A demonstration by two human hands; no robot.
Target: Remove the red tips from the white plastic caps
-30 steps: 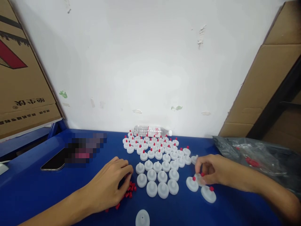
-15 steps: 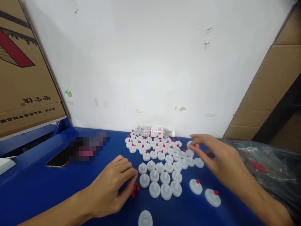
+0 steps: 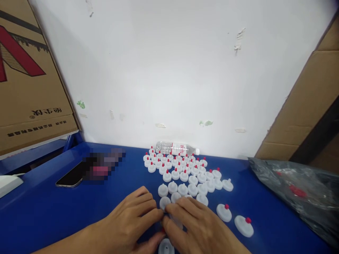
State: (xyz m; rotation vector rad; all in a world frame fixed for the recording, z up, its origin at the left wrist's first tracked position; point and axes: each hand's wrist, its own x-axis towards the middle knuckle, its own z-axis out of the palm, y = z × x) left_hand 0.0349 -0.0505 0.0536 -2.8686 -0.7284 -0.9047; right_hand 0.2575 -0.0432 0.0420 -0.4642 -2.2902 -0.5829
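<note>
My left hand [image 3: 129, 218] is closed, fingers curled, just left of the white pieces. Its fingertips meet those of my right hand [image 3: 198, 225], which reaches over several pieces with bent, closed fingers. A bit of red [image 3: 163, 230] shows between the fingertips; whether either hand grips it is hidden. Just below lies a white plastic disc [image 3: 166, 246] with a small centre hole. Ahead stand several rows of round white pieces with nozzles; the nearer ones, such as this piece [image 3: 162, 190], are bare, while farther ones like this capped piece [image 3: 167, 175] carry small red caps.
Two larger-looking red-capped discs [image 3: 244, 225] lie at right. A clear bottle [image 3: 176, 148] rests on its side against the wall. The phone [image 3: 70, 177] is at left, a grey plastic bag [image 3: 315, 208] with red pieces at right. Cardboard [image 3: 29, 91] stands far left.
My right hand has left a white piece at the back right, which now stands red-capped, and moved down and left to meet my left hand. The view has shifted slightly.
</note>
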